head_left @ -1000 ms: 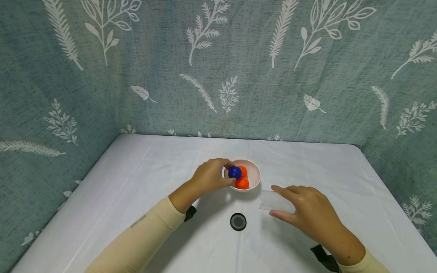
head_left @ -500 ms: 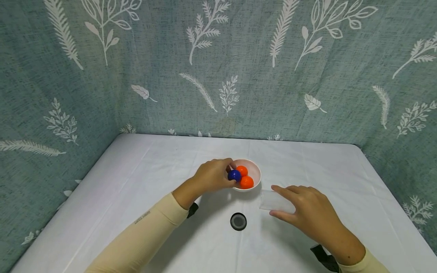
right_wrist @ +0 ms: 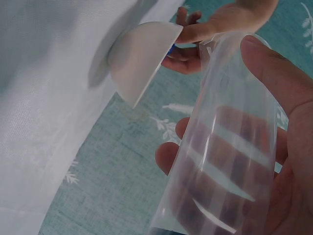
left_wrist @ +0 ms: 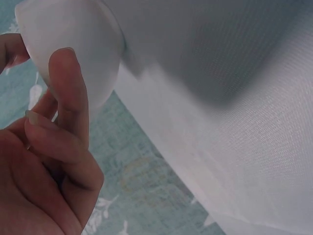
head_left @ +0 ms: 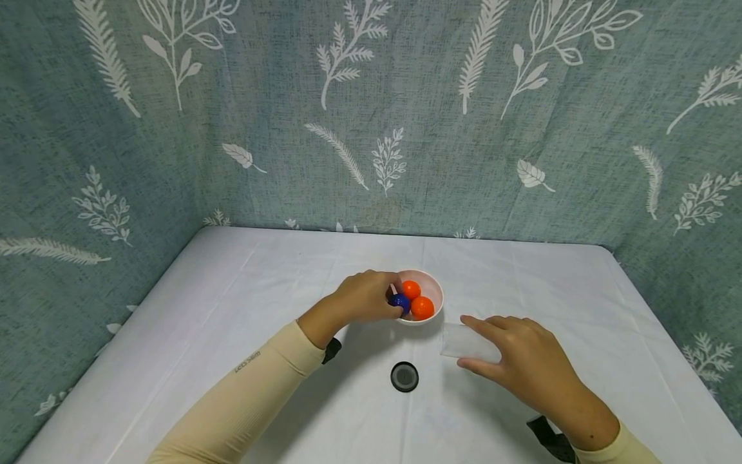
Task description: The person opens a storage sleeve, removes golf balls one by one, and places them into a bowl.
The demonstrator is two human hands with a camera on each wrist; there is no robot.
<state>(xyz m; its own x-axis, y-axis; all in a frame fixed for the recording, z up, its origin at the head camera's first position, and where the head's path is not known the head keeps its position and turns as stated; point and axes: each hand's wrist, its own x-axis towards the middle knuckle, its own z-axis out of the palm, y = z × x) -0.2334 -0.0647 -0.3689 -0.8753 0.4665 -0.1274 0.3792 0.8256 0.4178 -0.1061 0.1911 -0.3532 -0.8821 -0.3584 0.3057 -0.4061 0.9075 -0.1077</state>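
Observation:
A small white bowl [head_left: 438, 291] stands mid-table with two orange balls [head_left: 422, 307] in it. My left hand [head_left: 394, 299] reaches over the bowl's left rim and pinches a blue ball [head_left: 399, 301] low inside it, beside the orange ones. My right hand [head_left: 464, 342] holds a clear plastic cup [head_left: 467, 342] lying on its side on the table, right of the bowl. The right wrist view has the cup [right_wrist: 230, 147] close up between thumb and fingers, with the bowl [right_wrist: 139, 54] beyond. In the left wrist view only the bowl's outer wall [left_wrist: 78, 44] and my curled fingers [left_wrist: 68, 98] appear.
A round black lid [head_left: 404, 376] lies on the white tablecloth [head_left: 232, 303] in front of the bowl, between my arms. Teal leaf-print curtains [head_left: 371, 129] close off the back and both sides of the table.
My left hand has lowered the blue ball from above the rim down into the bowl, and one orange ball has shifted right. The right hand and the cup have stayed put.

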